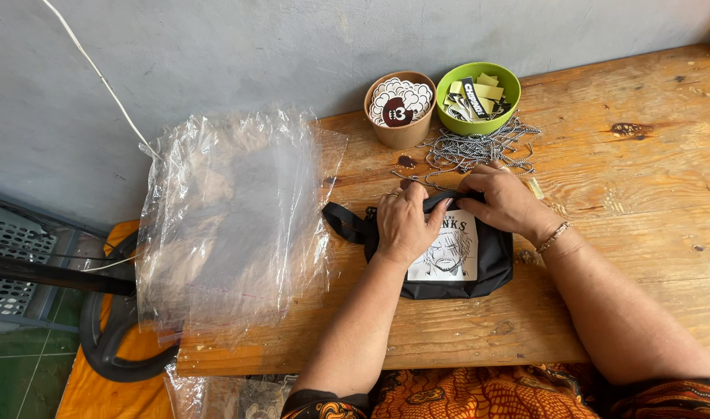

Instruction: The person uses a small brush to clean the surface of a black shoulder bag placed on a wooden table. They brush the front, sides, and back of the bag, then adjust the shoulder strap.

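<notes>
A small black pouch bag [491, 268] with a white printed drawing on its front lies on the wooden table [642, 202]. My left hand [404, 223] rests on the bag's upper left and pinches its top edge. My right hand [504, 199], with a bracelet on the wrist, grips the same top edge from the right. The fingertips of both hands meet at the top of the bag. A black strap [341, 221] sticks out to the left of the bag.
A pile of thin metal ball chains [475, 147] lies just behind the hands. Behind it stand a brown cup of round stickers [400, 105] and a green bowl of tags [477, 97]. A stack of clear plastic bags [231, 225] covers the table's left end.
</notes>
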